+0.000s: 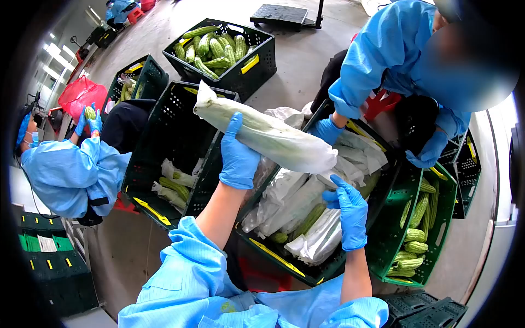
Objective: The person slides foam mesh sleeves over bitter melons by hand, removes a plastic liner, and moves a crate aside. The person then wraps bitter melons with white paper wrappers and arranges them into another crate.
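A long pale green gourd in a thin white wrapping is held up over the crates. My left hand, blue-gloved, grips it from below, with the thumb over its near side. Close under the gourd's right end is my right hand, also gloved, its thumb and fingertips pressed together; whether anything thin lies between them is too small to tell. Beneath both hands a dark crate holds white-wrapped gourds and a bare green gourd. To the left, another dark crate has a few partly wrapped gourds at its near end.
A co-worker leans in at the upper right, one gloved hand at the middle crate. Another person sits at left holding a gourd. Full gourd crates stand behind and at right. A platform scale is at the back.
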`<state>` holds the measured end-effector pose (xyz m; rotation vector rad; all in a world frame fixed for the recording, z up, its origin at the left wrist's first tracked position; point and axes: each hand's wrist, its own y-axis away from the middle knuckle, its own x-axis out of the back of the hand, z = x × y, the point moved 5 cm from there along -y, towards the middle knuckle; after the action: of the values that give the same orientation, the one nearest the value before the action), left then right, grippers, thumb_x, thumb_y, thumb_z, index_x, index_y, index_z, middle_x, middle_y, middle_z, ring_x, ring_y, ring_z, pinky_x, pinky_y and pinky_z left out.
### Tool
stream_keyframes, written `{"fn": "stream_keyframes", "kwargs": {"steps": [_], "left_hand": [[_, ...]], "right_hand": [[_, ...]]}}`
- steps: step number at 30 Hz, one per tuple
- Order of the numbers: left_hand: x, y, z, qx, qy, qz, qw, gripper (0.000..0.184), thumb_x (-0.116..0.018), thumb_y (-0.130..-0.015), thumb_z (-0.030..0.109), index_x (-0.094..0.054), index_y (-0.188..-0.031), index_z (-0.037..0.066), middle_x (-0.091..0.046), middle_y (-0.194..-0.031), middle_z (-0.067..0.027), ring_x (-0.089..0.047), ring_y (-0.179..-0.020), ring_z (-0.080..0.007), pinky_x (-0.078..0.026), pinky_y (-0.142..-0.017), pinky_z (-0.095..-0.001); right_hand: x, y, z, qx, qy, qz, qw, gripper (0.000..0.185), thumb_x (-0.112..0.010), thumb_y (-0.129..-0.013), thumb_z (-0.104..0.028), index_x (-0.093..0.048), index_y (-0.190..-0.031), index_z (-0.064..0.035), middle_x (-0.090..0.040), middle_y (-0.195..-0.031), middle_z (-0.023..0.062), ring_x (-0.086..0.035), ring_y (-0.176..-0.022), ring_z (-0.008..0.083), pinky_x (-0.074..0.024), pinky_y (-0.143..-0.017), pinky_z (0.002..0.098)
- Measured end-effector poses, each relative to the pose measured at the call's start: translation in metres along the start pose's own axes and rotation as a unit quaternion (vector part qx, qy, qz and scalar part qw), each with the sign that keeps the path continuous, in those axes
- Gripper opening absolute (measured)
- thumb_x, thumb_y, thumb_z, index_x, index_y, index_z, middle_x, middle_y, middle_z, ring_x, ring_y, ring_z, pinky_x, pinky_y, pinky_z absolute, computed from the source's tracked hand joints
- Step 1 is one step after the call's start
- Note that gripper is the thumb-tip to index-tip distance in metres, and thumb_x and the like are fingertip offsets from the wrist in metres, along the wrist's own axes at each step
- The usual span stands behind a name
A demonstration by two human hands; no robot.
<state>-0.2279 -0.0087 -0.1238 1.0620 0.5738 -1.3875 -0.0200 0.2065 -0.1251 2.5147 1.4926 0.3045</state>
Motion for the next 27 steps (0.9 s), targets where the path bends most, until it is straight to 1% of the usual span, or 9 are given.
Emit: {"fn": "stream_keyframes", "kwargs": {"steps": [5,6,9,11,13,16,19,23,27], "left_hand": [[-0.001,0.002,-0.008,0.033,0.014,-0.019,0.999,0.053,-0.067,-0.088,0.032,-0.05,-0.132,0.01,-0.056,-0.127,-0.0117,-0.051,-0.12,-0.0316,-0.037,-0.107,-0.0517],[-0.003,0.004,-0.011,0.045,0.01,-0.029,0.999,0.053,-0.067,-0.088,0.031,-0.05,-0.133,0.01,-0.056,-0.128,-0.0116,-0.051,-0.12,-0.0317,-0.037,-0.107,-0.0517],[-0.016,0.014,-0.02,0.068,0.005,-0.052,0.996,0.054,-0.068,-0.087,0.03,-0.05,-0.133,0.009,-0.057,-0.126,-0.0119,-0.053,-0.119,-0.0318,-0.038,-0.106,-0.0507],[-0.026,0.021,-0.023,0.08,0.007,-0.063,0.995,0.054,-0.068,-0.086,0.029,-0.05,-0.132,0.008,-0.058,-0.124,-0.0123,-0.054,-0.117,-0.0314,-0.039,-0.106,-0.0489],[-0.03,0.024,-0.023,0.067,-0.014,-0.07,0.995,0.055,-0.069,-0.085,0.028,-0.05,-0.131,0.006,-0.059,-0.122,-0.013,-0.054,-0.116,-0.0309,-0.04,-0.105,-0.0474],[-0.027,0.024,-0.03,0.12,0.024,-0.091,0.988,0.052,-0.069,-0.085,0.025,-0.051,-0.129,0.005,-0.059,-0.121,-0.0136,-0.055,-0.114,-0.0302,-0.041,-0.104,-0.0455],[-0.028,0.028,-0.033,0.143,0.03,-0.094,0.985,0.049,-0.068,-0.085,0.023,-0.053,-0.128,0.005,-0.061,-0.118,-0.0134,-0.057,-0.112,-0.0292,-0.042,-0.103,-0.0448],[-0.031,0.033,-0.039,0.174,0.033,-0.089,0.98,0.046,-0.067,-0.085,0.021,-0.055,-0.125,0.004,-0.063,-0.115,-0.0127,-0.059,-0.109,-0.0281,-0.043,-0.102,-0.0436],[-0.033,0.034,-0.037,0.179,0.015,-0.087,0.98,0.044,-0.067,-0.085,0.02,-0.056,-0.125,0.005,-0.064,-0.115,-0.0121,-0.06,-0.108,-0.0278,-0.044,-0.101,-0.0434]], "right_hand": [[0.001,-0.004,-0.004,-0.072,-0.158,-0.019,0.985,0.027,-0.054,-0.099,-0.02,-0.064,-0.122,-0.0079,-0.072,-0.106,0.0078,-0.064,-0.072,0.0105,-0.0525,-0.067,0.0251],[-0.001,-0.003,-0.008,-0.052,-0.206,-0.014,0.977,0.032,-0.055,-0.097,-0.02,-0.06,-0.123,-0.0035,-0.07,-0.109,0.0076,-0.061,-0.069,0.0101,-0.0516,-0.065,0.0244],[-0.001,-0.003,-0.014,-0.012,-0.263,0.003,0.965,0.031,-0.053,-0.098,-0.019,-0.06,-0.123,-0.004,-0.068,-0.114,0.0074,-0.058,-0.068,0.0097,-0.05,-0.061,0.0259],[-0.002,-0.005,-0.004,-0.055,-0.304,-0.003,0.951,0.03,-0.054,-0.097,-0.019,-0.06,-0.123,-0.0038,-0.069,-0.111,0.0108,-0.059,-0.064,0.0125,-0.0512,-0.057,0.0284],[-0.007,-0.004,0.007,-0.123,-0.284,-0.048,0.95,0.026,-0.057,-0.092,-0.019,-0.062,-0.113,-0.0036,-0.069,-0.103,0.01,-0.054,-0.057,0.013,-0.0472,-0.05,0.0279],[-0.019,0.002,0.009,-0.138,-0.206,-0.153,0.957,0.026,-0.057,-0.087,-0.016,-0.062,-0.106,0.0012,-0.068,-0.087,0.0126,-0.058,-0.052,0.0193,-0.0483,-0.046,0.0312],[-0.03,0.008,0.006,-0.182,-0.175,-0.198,0.947,0.023,-0.065,-0.089,-0.018,-0.067,-0.103,-0.0003,-0.068,-0.079,0.0102,-0.058,-0.048,0.0177,-0.0482,-0.042,0.0281],[-0.029,0.008,0.008,-0.181,-0.153,-0.151,0.96,0.024,-0.07,-0.089,-0.027,-0.07,-0.097,-0.004,-0.064,-0.067,0.0053,-0.056,-0.046,0.0147,-0.0446,-0.038,0.0273],[-0.018,0.003,0.007,-0.083,-0.118,-0.096,0.985,0.019,-0.069,-0.09,-0.023,-0.07,-0.092,-0.0034,-0.062,-0.066,0.0042,-0.054,-0.046,0.0126,-0.0433,-0.039,0.0266]]}}
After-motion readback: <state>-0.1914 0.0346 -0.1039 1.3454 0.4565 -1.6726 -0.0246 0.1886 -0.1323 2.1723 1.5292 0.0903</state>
